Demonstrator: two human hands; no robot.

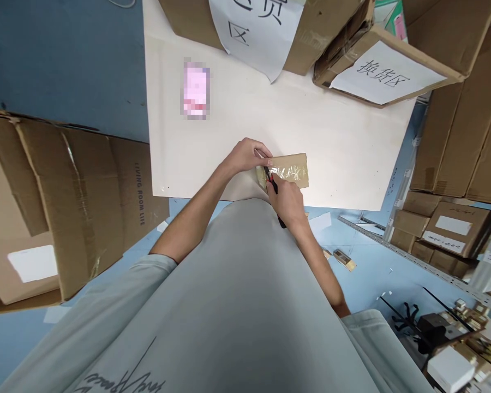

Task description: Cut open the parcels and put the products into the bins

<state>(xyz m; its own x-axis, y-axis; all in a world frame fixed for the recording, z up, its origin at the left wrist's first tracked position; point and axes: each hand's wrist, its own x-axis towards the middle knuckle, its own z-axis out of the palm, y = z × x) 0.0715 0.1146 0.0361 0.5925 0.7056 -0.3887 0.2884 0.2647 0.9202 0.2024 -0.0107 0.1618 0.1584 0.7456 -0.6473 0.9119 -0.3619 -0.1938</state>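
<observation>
A small cardboard box (292, 166) with shiny clear tape over its top lies near the front edge of the white table (343, 144). My left hand (249, 154) is closed on the box's left end, thumb and fingers around its upper corner. Wrapped in my right hand (288, 201) is a utility knife (271, 182) with a black and red handle. Its front end points at the taped left end of the box, beside my left fingers. Whether the blade touches the tape, I cannot tell.
A pink blurred item (196, 90) lies at the table's back left. Two labelled cartons, one closed-looking (192, 22) and one open (339, 57), line the back edge. Large cartons (125, 185) stand left; shelving with boxes (454, 229) stands right. Scraps (343, 259) lie on the floor.
</observation>
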